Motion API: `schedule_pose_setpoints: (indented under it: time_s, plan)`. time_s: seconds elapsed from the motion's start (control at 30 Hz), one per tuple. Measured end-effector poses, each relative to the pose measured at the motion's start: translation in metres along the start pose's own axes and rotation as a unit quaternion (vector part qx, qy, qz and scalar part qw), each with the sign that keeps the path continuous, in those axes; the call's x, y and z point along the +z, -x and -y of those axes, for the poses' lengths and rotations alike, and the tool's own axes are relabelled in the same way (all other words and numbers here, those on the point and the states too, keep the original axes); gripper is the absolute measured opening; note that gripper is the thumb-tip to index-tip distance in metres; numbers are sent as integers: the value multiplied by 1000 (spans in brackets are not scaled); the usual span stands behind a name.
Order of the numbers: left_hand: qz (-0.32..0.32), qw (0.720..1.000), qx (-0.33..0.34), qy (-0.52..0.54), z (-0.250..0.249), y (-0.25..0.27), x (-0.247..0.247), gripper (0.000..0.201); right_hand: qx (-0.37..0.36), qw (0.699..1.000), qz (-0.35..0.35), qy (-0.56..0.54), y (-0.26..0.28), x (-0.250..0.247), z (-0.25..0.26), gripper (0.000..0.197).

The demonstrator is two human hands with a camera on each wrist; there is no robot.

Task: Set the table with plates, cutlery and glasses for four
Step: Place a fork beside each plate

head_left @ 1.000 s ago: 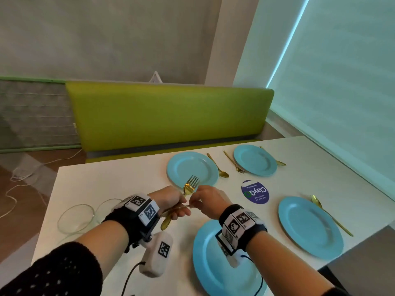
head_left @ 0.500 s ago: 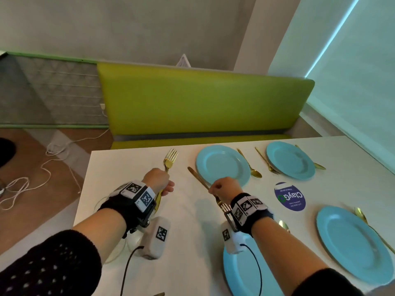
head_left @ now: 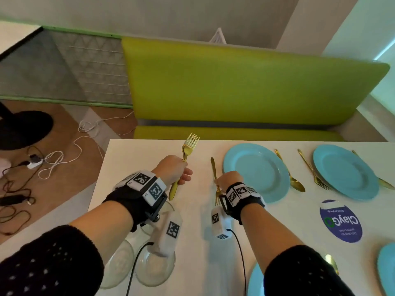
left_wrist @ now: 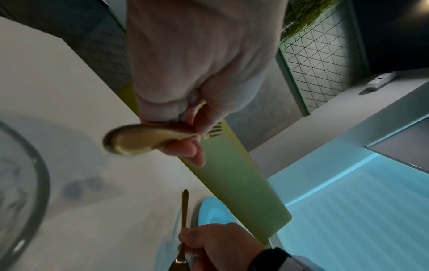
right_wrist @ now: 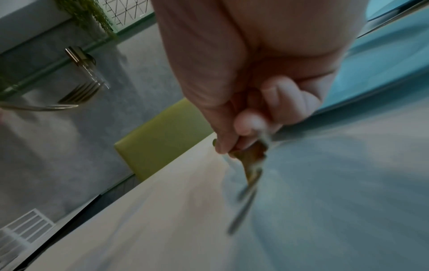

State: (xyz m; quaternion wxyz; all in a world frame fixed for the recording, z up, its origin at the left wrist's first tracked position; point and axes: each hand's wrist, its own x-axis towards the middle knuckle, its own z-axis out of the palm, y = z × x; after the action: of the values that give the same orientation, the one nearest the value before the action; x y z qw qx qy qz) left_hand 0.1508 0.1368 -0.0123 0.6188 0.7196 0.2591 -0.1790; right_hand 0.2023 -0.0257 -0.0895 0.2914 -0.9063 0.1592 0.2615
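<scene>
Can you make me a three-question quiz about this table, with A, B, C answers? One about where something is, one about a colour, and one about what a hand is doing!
1. Where is the round purple sticker?
A) on the green bench
B) on the white table
C) on a plate

2. What colour are the plates?
A) red
B) white
C) blue

3. What is the left hand doing?
A) gripping a gold fork
B) lying flat and empty
C) lifting a glass

Answers:
1 B: it lies flat on the tabletop among the plates.
2 C: every plate in view is light blue.
3 A: its fingers curl round the fork's handle.
</scene>
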Motion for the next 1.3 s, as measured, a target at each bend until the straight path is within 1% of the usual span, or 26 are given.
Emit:
schedule_pose_setpoints:
  time_s: [0.07, 0.1, 0.13, 0.23, 0.27, 0.33, 0.4, 0.5, 0.73, 0.9, 1.13, 1.2, 1.3]
  plan:
    - [1, 1000, -6, 6, 3, -6, 1, 16, 15, 1000, 10, -20, -6, 1, -2, 42]
    - [3, 1000, -8, 7, 4, -9, 1, 16, 13, 1000, 7, -8, -10, 2, -2, 41]
    - [3, 1000, -9, 8, 4, -12, 2, 16, 10, 1000, 2, 8, -13, 4, 0, 39]
    - [2, 1000, -11, 5, 4, -17, 4, 13, 10, 993, -39, 111, -18, 6, 5, 33]
    - [2, 1000, -11, 3, 4, -18, 4, 13, 6, 991, -50, 123, -19, 6, 7, 31]
    - [6, 1000, -7, -1, 3, -20, 5, 14, -2, 992, -67, 108, -25, 8, 5, 24]
    - [10, 1000, -6, -4, 2, -23, 5, 15, 4, 992, -83, 91, -25, 4, 3, 22]
    - [8, 1000, -7, -3, 1, -25, 6, 16, 8, 992, -93, 82, -29, -1, 2, 30]
    - [6, 1000, -6, -1, -2, -25, 6, 15, 24, 993, -107, 48, -35, -8, -4, 38]
    - [4, 1000, -2, -6, -1, -25, 8, 15, 22, 993, -107, 50, -36, -10, -6, 42]
    - [0, 1000, -2, -3, 1, -26, 12, 15, 5, 991, -111, 71, -35, -14, -8, 44]
    - [2, 1000, -1, -3, 1, -25, 13, 15, -4, 989, -119, 84, -33, -14, -7, 40]
    - [2, 1000, 1, -2, 1, -25, 15, 14, -52, 984, -134, 102, -29, -12, -5, 31]
